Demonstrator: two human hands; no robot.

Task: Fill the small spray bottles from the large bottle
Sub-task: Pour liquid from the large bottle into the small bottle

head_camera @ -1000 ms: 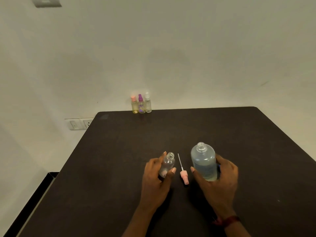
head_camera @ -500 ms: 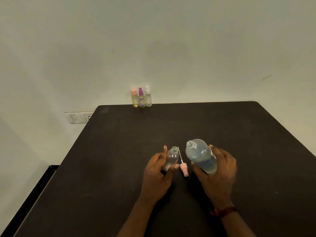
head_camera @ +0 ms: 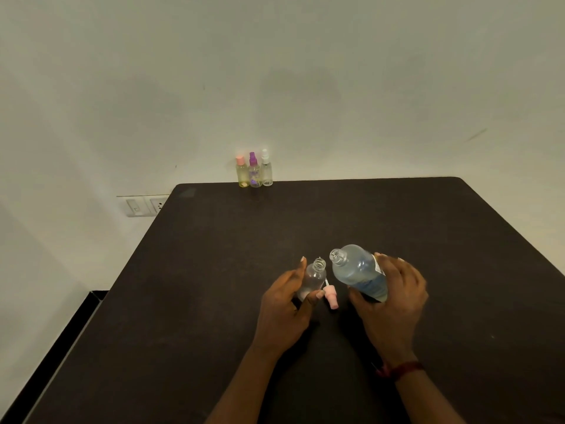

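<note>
My left hand grips a small clear spray bottle with its neck uncapped, standing near the middle of the dark table. My right hand holds the large clear bottle, also uncapped, tilted left so its mouth sits just right of and slightly above the small bottle's neck. A pale liquid fills part of the large bottle. Between my hands lies the pink spray cap with its dip tube, on the table.
Three small spray bottles stand in a row at the table's far edge against the wall: a pink-capped one, a purple-capped one and a white-capped one. A wall socket sits left of the table.
My right hand has lifted the large bottle and tipped it leftward toward the small bottle's neck. My left hand kept its grip and shifted the small bottle slightly right.
</note>
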